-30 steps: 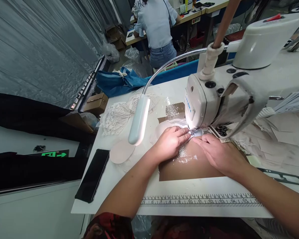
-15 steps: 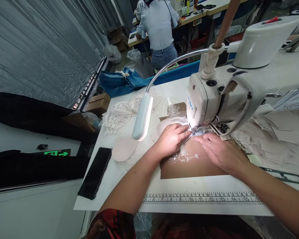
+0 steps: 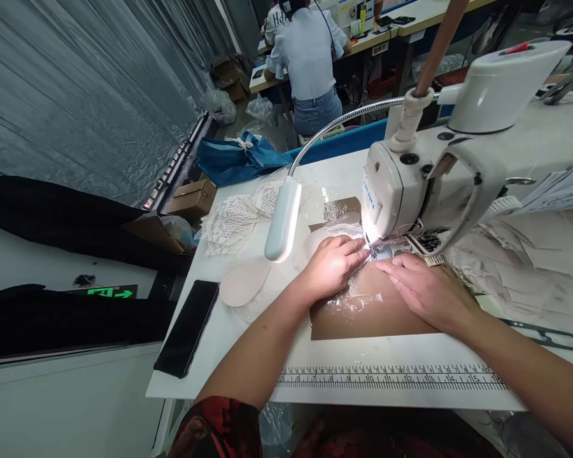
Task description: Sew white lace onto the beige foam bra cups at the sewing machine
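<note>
2 things flank the hands: lamp (image 3: 282,219), sewing machine (image 3: 410,184).

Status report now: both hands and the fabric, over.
Left hand and right hand flat on lace fabric at sewing machine needle. Lamp close by left hand.

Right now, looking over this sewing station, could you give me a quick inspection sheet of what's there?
Surface: white table with printed ruler along the near edge.
Job's things: sheer lace piece under the sewing machine needle, on a brown sheet.
Clutter: black phone, pale fabric cup, white lace.
Hands: left hand and right hand flat on the lace piece.
Cables: nothing seen.
Surroundings: gooseneck lamp; another person seated behind.
</note>
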The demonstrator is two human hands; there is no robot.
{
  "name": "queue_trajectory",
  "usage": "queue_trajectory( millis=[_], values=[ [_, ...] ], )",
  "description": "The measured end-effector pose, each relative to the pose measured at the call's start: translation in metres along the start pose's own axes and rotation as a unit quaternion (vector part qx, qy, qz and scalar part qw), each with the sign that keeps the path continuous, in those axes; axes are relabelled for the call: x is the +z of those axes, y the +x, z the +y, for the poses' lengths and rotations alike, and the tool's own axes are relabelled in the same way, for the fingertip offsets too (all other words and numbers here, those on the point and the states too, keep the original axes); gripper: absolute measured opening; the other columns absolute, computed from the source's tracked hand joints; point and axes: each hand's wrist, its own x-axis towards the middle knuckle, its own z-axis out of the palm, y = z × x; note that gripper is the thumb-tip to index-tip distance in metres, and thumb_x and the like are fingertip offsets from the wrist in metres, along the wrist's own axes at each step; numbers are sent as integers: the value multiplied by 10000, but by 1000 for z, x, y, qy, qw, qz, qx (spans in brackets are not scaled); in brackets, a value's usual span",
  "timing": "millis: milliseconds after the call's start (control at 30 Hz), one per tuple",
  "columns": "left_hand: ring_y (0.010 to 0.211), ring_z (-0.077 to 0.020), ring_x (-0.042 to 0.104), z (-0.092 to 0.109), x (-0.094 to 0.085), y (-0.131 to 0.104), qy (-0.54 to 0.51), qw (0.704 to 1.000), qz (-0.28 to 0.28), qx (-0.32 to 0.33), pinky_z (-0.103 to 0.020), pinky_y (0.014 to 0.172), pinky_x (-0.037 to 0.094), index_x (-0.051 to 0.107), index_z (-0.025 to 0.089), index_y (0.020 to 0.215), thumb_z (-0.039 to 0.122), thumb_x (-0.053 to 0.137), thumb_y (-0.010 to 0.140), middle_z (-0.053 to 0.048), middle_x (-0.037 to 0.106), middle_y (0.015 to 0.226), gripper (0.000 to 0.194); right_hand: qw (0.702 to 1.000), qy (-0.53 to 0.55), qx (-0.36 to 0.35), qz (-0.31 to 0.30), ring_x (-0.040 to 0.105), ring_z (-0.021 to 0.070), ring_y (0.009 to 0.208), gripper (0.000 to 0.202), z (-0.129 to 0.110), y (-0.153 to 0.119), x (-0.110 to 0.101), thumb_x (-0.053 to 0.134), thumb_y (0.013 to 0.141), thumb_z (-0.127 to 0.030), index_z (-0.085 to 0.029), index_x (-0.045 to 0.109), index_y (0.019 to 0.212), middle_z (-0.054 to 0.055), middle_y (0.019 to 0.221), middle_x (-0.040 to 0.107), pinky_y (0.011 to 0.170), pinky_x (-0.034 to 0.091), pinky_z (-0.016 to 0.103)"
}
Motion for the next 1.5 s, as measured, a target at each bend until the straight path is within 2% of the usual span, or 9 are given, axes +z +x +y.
queue_trajectory(
  millis=[133,267,333,467,567,733,967,1133,1500],
  values=[
    [1145,-279,527,8,-10,-2,33,999,-15,-33,-419,894,464,563,158,1292,217,469,935,-141,575,1307,374,1000,22,8,1,536,152,624,368,2,-1,1,386,916,-167,-186,694,1117,54,864,658,564,354,291],
    [912,-243,592,24,-23,-8,54,991,-63,-107,-364,732,505,644,136,1098,303,411,975,-125,633,1080,312,999,42,2,11,569,172,697,368,5,-4,1,381,911,-171,-218,690,1106,56,883,670,604,383,296],
    [844,-219,589,31,-26,-11,49,989,-77,-114,-335,686,506,661,142,980,320,400,982,-99,630,965,316,999,43,-1,15,578,182,725,371,5,-5,1,371,915,-171,-215,692,1094,63,886,671,628,397,301],
    [829,-213,577,37,-23,-12,29,992,-63,-101,-339,715,522,652,136,913,281,435,952,-97,614,914,264,999,31,-4,16,581,191,733,371,5,-6,1,371,903,-158,-222,706,1050,65,867,672,647,407,308],
    [883,-226,579,37,-19,-11,-4,996,-33,-81,-364,782,531,657,123,935,255,453,935,-114,623,957,243,1000,23,-2,17,582,192,729,374,5,-7,0,375,894,-152,-226,717,1028,64,859,679,643,410,309],
    [1032,-244,579,36,-15,-11,-60,998,-16,-21,-377,867,529,638,114,1139,208,455,929,-122,627,1195,294,999,24,-8,21,589,197,755,374,1,-6,-4,374,898,-145,-210,721,1021,79,885,682,640,413,310],
    [972,-243,568,31,-8,-12,-28,999,-31,15,-407,829,520,584,105,1289,204,449,932,-129,578,1356,394,999,19,-4,-29,591,188,742,358,-4,-2,-4,374,892,-116,-169,694,1044,90,900,669,583,385,292],
    [963,-250,562,30,-6,-12,-24,999,-35,19,-404,817,500,589,102,1295,215,433,931,-139,563,1375,412,999,-16,0,-45,583,182,707,341,-4,0,-1,383,902,-114,-151,678,1068,80,855,663,559,352,291],
    [1074,-259,513,21,-5,-11,-15,999,-41,27,-396,883,468,569,120,1318,230,459,950,-113,544,1401,399,997,-71,-23,19,577,182,703,352,-5,-1,8,412,895,-90,-142,705,1083,64,835,688,580,364,294]
  ],
)
